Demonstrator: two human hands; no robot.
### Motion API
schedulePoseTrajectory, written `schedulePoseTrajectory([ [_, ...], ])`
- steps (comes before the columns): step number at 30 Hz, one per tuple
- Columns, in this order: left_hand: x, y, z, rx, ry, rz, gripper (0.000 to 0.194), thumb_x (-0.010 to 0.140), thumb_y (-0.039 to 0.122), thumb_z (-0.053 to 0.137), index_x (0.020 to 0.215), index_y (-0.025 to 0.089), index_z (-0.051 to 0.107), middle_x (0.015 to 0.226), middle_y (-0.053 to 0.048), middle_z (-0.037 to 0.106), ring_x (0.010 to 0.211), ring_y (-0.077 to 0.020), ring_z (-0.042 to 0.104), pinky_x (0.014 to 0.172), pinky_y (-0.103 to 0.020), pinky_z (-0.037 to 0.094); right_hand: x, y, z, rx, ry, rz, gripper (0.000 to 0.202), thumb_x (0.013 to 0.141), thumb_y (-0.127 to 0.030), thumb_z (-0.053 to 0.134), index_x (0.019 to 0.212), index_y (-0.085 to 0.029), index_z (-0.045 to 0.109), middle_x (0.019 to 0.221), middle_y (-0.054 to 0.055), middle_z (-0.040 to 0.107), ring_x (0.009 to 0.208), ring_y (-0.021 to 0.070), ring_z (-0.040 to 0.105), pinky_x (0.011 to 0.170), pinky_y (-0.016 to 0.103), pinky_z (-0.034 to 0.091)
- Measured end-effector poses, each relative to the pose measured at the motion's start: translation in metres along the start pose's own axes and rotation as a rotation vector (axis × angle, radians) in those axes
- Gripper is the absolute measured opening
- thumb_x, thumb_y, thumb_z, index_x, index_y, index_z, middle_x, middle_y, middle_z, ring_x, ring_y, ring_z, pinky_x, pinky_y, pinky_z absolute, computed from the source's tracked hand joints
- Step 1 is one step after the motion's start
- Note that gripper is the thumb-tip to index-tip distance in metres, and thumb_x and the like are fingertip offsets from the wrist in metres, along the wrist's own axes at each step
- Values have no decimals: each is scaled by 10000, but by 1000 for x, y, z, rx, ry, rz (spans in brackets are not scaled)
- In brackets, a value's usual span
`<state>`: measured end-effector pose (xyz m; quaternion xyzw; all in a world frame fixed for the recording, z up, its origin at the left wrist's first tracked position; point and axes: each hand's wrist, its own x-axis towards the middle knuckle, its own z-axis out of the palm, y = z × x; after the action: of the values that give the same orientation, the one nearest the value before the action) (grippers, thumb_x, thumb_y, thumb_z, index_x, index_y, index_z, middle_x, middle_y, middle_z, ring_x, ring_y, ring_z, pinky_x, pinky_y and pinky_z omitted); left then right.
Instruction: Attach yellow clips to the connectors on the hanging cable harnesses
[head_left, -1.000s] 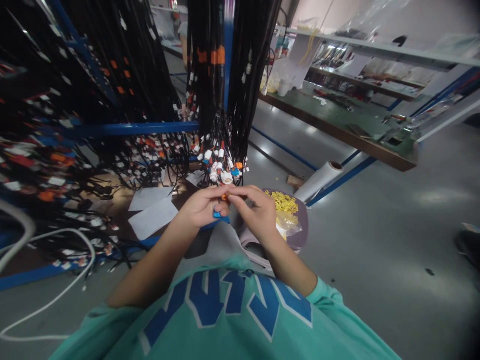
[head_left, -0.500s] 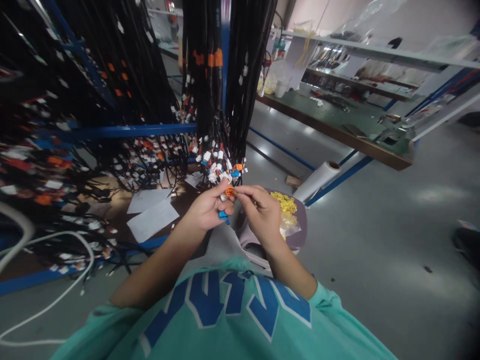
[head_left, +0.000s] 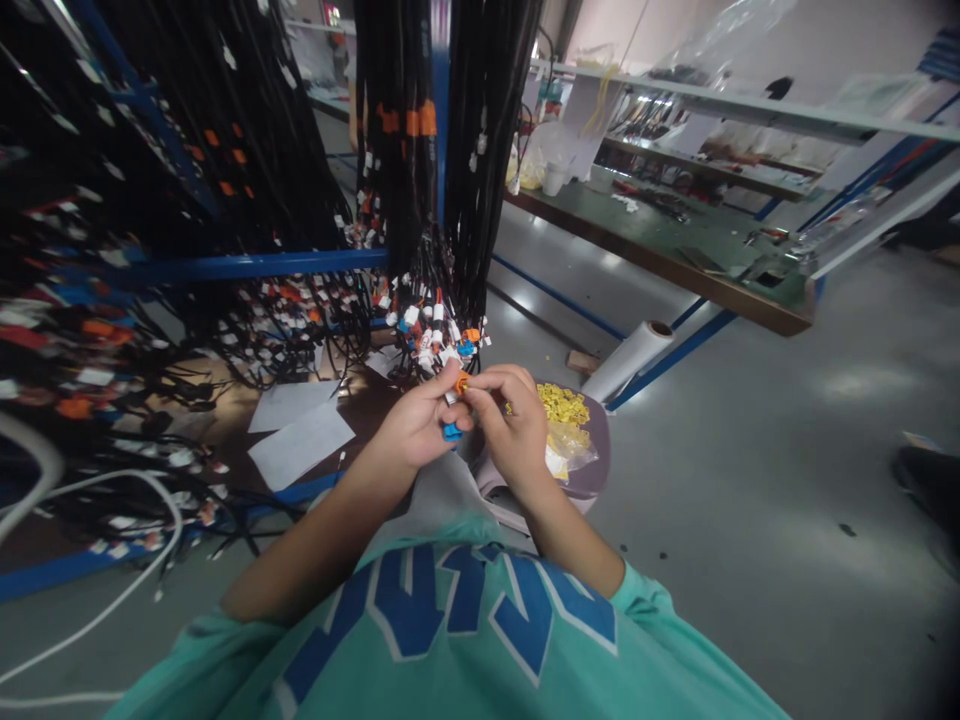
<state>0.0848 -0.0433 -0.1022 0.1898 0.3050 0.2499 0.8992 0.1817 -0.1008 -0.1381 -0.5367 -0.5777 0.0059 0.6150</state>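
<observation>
My left hand [head_left: 416,425] is closed around an orange connector [head_left: 461,381], thumb on top. A blue connector [head_left: 451,431] pokes out below its curled fingers. My right hand [head_left: 514,415] meets it from the right, thumb and forefinger pinched at the orange connector's face. Between those fingertips shows a speck of yellow, a small piece mostly hidden. Just beyond both hands hangs a cluster of white, orange and blue connectors [head_left: 435,335] at the ends of black wire harnesses [head_left: 397,190].
Right of my hands, a mauve plastic stool [head_left: 600,465] bears a heap of small yellow pieces [head_left: 562,405] and a clear bag [head_left: 574,445]. Blue rack bars [head_left: 262,264] cross on the left. Beyond are paper sheets [head_left: 300,440], a white film roll [head_left: 630,360] and a green-topped workbench [head_left: 675,230].
My right fingers have closed in on the orange connector, with a yellow speck now showing at its face. My left hand keeps its hold. The view has shifted slightly.
</observation>
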Motion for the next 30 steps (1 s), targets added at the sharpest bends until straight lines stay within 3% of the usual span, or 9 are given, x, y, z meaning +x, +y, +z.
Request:
schedulePoseTrajectory([
  [14,0,-4,-3,48,-22,88,406,968,271,344,623,126,502,411,36,426,310,-61,375,374,-181,379,0,-2,-2,70,-62,164,87,813,-199,578,745,-219,628,772,7,629,778,152,579,749,307,454],
  [20,-2,-3,0,79,5,104,455,972,241,303,577,120,492,410,27,424,311,-64,376,379,-192,384,1,-3,-3,56,-82,113,95,818,-196,569,739,-214,619,768,6,631,768,152,581,749,314,453],
  [25,-1,-5,-2,59,-55,130,404,931,307,446,576,121,498,413,32,427,315,-67,388,391,-196,384,-1,-3,-1,69,-46,141,94,818,-206,562,743,-219,617,767,8,627,760,153,583,730,313,460],
  [30,-1,-5,-3,52,-22,132,398,965,227,337,605,134,480,451,31,441,337,-68,407,406,-203,386,-1,-3,0,71,-51,117,94,815,-206,568,736,-219,618,763,8,629,771,155,586,745,323,459],
])
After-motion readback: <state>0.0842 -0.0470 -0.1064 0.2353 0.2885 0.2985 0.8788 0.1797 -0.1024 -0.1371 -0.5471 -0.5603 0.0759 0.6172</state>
